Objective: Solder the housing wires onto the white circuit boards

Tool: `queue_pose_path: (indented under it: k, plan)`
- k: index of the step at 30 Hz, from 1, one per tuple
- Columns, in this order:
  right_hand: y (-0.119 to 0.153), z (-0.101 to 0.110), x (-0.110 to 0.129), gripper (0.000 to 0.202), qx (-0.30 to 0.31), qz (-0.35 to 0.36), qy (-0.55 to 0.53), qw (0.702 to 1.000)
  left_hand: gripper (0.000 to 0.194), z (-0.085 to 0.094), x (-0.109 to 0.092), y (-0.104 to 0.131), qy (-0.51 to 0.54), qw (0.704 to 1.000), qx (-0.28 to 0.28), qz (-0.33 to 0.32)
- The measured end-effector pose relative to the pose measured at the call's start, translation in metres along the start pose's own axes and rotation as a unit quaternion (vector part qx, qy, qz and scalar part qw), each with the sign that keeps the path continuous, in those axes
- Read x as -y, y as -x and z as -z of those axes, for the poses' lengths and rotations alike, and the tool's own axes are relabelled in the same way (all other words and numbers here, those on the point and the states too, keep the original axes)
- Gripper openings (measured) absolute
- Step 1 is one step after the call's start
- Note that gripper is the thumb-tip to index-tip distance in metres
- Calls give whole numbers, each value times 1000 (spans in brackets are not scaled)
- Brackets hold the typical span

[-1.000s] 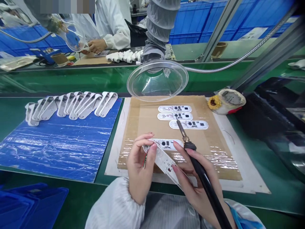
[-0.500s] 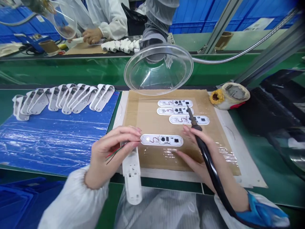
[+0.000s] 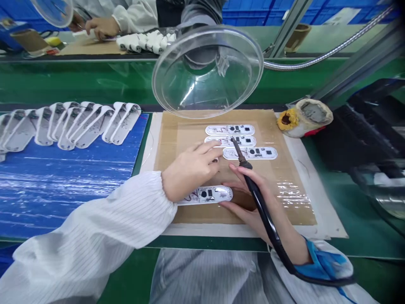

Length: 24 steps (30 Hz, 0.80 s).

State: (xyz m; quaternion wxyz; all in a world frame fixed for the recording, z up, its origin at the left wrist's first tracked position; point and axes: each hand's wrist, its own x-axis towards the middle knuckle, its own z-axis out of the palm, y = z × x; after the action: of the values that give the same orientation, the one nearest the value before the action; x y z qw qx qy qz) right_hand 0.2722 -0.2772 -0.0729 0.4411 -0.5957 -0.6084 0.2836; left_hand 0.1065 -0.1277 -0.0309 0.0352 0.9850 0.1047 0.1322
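My left hand reaches over the brown cardboard, palm down, its fingertips beside the left ends of several white oval circuit boards. What its fingers hold, if anything, is hidden. My right hand holds a soldering iron with a black handle, its tip over the middle board. The fingers and thumb of that hand also touch the right end of a nearer white board with black parts, partly covered by my left wrist.
White curved casings lie in a row on the blue mat. A clear fume hood hangs above the cardboard. At the right stands a holder with a yellow sponge. Another person's hands work across the bench.
My left hand has moved right and forward, away from the nearer board's left end. That board now sits lower and further left. The iron and my right hand have shifted slightly left.
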Motion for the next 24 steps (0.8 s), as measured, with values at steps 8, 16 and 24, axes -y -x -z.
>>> queue_pose_path:
  k: [8,16,24]
  plan:
    - [1,-3,9,77,-40,-15,0,999,16,-8,-44,23,114,978,-80,158]
    - [-3,36,1,23,-424,95,13,901,9,-14,-47,19,117,968,-110,194]
    - [-5,33,-8,27,-383,110,-30,917,8,-13,-47,18,120,968,-103,194]
